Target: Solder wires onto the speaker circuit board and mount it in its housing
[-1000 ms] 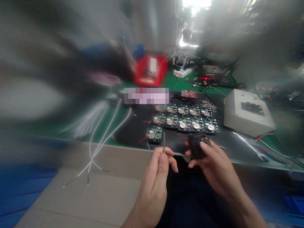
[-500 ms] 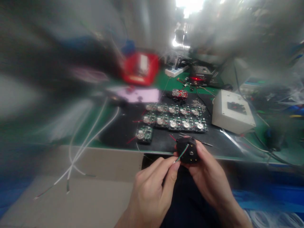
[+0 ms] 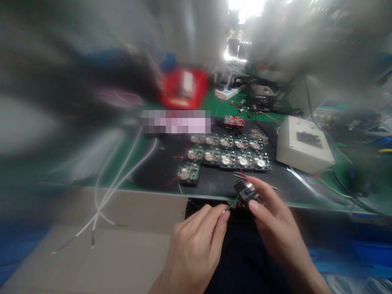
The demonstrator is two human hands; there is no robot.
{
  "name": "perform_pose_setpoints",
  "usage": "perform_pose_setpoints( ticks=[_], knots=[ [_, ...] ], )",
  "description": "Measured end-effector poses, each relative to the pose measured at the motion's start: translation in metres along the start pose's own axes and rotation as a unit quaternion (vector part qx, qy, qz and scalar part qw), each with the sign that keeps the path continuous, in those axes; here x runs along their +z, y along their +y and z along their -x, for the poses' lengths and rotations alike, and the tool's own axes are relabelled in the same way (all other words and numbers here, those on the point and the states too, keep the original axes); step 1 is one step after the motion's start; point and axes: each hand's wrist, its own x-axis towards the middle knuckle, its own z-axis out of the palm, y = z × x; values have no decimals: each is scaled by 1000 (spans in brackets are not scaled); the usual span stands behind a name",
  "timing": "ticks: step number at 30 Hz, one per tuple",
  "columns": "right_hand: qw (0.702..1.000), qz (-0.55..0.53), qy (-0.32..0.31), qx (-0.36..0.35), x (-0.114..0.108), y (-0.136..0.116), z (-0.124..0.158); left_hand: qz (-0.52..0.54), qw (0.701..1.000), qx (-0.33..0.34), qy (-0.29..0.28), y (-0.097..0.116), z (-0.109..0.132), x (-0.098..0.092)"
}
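Observation:
My right hand (image 3: 275,222) grips a small black plastic housing (image 3: 246,191), turned so its side faces me, in front of the bench edge. Between the thumb and forefinger of my left hand (image 3: 199,237) is pinched a thin cable, and its green wire (image 3: 233,203) runs up to the housing. Where the wire meets the housing is hard to make out. Just beyond, on the black mat (image 3: 153,167), lie two rows of circuit boards (image 3: 226,160) with round coin cells. A single board (image 3: 187,173) sits nearer, with red wires at its left.
White cables (image 3: 114,185) with bared ends hang over the front edge at left. A white box with a fan grille (image 3: 303,145) stands at right. Behind are a red board block (image 3: 234,121), a power strip (image 3: 228,93), a black device (image 3: 263,98) and a blurred red bin (image 3: 185,87).
My right hand has turned the black housing from its flat face to its side and shifted slightly right. My left hand keeps its pinch on the cable, almost in place.

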Motion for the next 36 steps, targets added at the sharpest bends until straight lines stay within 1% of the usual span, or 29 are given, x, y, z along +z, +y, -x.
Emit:
perform_pose_setpoints(
  ticks=[5, 7, 9, 10, 12, 14, 16, 20, 23, 26, 29, 32, 36],
  knots=[
    [999, 34, -7, 9, -4, -3, 1, -51, 998, 27, 8, -5, 5, -2],
    [998, 66, -11, 4, -3, -5, 2, -52, 998, 35, 5, -5, 5, -2],
    [996, 81, -35, 10, -1, -6, 4, -34, 999, 42, 5, -3, 5, -1],
    [996, 76, -51, 18, 0, -6, 5, -19, 999, 38, 4, -2, 5, 0],
    [995, 57, -74, 36, 2, -6, 8, 24, 1000, 6, 4, 1, 7, 2],
    [995, 54, -75, 44, 4, -6, 10, 75, 996, -39, 0, 3, 10, 4],
    [994, 74, -70, 38, 5, -8, 11, 116, 991, -64, 3, 3, 13, 4],
    [989, 133, -68, 6, 12, -13, 16, 157, 985, -72, 7, 1, 12, -1],
    [983, 173, -51, -20, 18, -15, 20, 170, 982, -81, 31, 1, 7, -5],
    [968, 234, -50, -68, 23, -18, 22, 180, 979, -67, 69, 2, 5, -5],
    [953, 275, -61, -109, 26, -22, 22, 154, 982, -49, 102, 3, 10, -2],
    [951, 281, -62, -113, 27, -24, 23, 114, 984, -21, 138, 1, 16, 1],
    [952, 283, -56, -97, 26, -26, 24, 52, 985, 68, 150, -1, 17, 3]
  ],
)
